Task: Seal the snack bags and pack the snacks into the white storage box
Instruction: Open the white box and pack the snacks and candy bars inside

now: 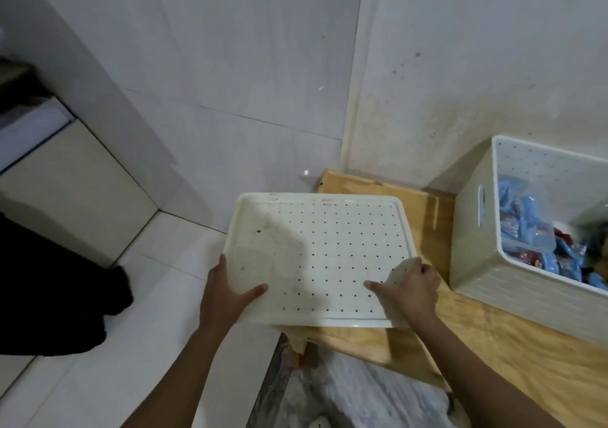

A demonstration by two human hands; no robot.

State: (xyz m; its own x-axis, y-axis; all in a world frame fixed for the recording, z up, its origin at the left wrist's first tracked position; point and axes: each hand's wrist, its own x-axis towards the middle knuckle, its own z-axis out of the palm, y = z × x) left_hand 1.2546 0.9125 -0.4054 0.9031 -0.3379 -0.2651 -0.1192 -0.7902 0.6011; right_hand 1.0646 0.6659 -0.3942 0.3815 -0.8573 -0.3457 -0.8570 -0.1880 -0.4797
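I hold a flat white lid [329,246] dotted with small holes, level over the left end of the wooden table [513,335]. My left hand [230,292] grips its near left edge, thumb on top. My right hand [411,288] grips its near right corner the same way. The white storage box [487,263] stands open at the right on the table, apart from the lid. Inside it lie several blue and red snack packs [533,230], partly cut off by the frame edge.
A white wall rises right behind the table and box. White floor tiles [131,345] lie to the left, with a dark cloth heap [49,296] on them. A crumpled pale plastic bag [355,391] sits below the table's near edge.
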